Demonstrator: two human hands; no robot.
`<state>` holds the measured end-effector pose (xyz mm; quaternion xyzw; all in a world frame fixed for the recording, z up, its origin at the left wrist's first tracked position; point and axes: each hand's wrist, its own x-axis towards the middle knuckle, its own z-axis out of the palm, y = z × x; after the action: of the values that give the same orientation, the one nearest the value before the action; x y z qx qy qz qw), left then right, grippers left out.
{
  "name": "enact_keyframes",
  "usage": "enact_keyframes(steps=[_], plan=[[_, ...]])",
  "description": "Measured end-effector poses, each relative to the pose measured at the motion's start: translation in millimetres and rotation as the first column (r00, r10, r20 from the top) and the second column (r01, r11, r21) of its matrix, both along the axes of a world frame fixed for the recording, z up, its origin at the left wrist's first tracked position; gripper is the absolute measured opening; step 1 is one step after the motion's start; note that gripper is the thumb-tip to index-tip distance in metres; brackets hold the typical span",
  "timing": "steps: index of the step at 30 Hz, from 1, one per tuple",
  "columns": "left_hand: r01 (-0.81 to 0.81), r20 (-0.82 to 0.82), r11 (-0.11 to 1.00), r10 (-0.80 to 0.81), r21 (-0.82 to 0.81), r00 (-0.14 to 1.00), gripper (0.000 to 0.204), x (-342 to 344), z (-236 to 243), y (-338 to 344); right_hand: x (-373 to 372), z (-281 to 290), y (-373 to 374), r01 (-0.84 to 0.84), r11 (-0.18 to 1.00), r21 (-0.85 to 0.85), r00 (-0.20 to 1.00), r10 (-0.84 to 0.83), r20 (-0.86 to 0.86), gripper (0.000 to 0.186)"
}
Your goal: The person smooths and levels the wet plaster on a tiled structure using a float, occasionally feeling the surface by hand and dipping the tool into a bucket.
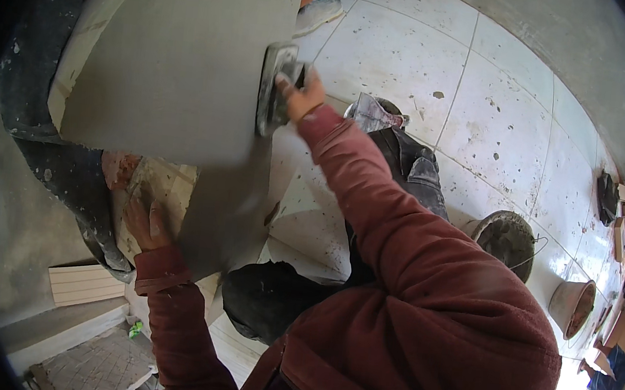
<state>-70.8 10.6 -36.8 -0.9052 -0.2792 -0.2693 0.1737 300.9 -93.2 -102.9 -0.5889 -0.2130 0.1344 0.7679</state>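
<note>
Tiled floor: White tiles (499,130), spotted with grey, spread beneath a building site where a person in a maroon hooded top (451,321) leans beside a grey face (175,61) of smooth, damp-looking coating.

Float: One flat hand float (265,111) stands at the right edge of the grey face, its long side roughly in line with that edge.

Right grip: Thumb and fingers of the right grip (303,100) are clamped on the float's handle; whether the plate lies fully flat, the view cannot tell.

Left grip: Fingers extended and closed on nothing, the left grip (147,220) rests on a pale, patchy area (171,181) below the face, apparently as a brace.

Pressure: Light, even pressure probably serves best, the leading side barely raised so the plate does not dig in.

Edge: Most of the plate likely belongs over the face; tipping it outward could round or break the corner.

Darker section: Below, a darker grey section (228,209) adjoins; long, overlapping strokes seem the safer way to avoid a ridge.

Buckets: One bucket (481,230) and a second bucket (563,300) stand to the right, well apart from the float.

Bystander: Another person's shoe (320,15) shows at the top, so a controlled swing looks wise.
</note>
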Motion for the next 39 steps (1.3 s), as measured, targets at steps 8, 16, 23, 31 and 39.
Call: enact_keyframes(steps=[8, 16, 23, 31, 39], plan=[[0.053, 0.009, 0.996, -0.054, 0.077, 0.999, 0.042, -18.1, -4.2, 6.4, -31.5, -35.9, -31.8, -0.082, 0.993, -0.090, 0.980, 0.064, -0.189, 0.037], [-0.086, 0.058, 0.992, 0.091, -0.088, 0.994, 0.041, -9.6, 6.8, -6.2, 57.6, -39.8, -3.6, -0.059, 0.906, 0.419, 0.583, 0.373, -0.722, 0.029], [-0.150, -0.135, 0.989, 0.148, -0.002, 0.980, 0.040, -35.9, 9.1, 4.3, 36.9, -30.7, 34.8, -0.190, 0.767, 0.613, 0.658, 0.563, -0.500, 0.037], [-0.088, 0.072, 0.905, 0.129, -0.416, 0.989, 0.046, 34.0, 52.9, -39.0, 19.9, -87.4, 37.1, -0.375, 0.871, -0.319, 0.909, 0.277, -0.312, 0.029], [0.041, 0.102, 0.823, 0.020, -0.566, 0.995, 0.042, 54.1, 68.1, -41.3, 57.5, -19.7, 29.1, -0.232, 0.931, 0.282, 0.865, 0.331, -0.378, 0.030]])
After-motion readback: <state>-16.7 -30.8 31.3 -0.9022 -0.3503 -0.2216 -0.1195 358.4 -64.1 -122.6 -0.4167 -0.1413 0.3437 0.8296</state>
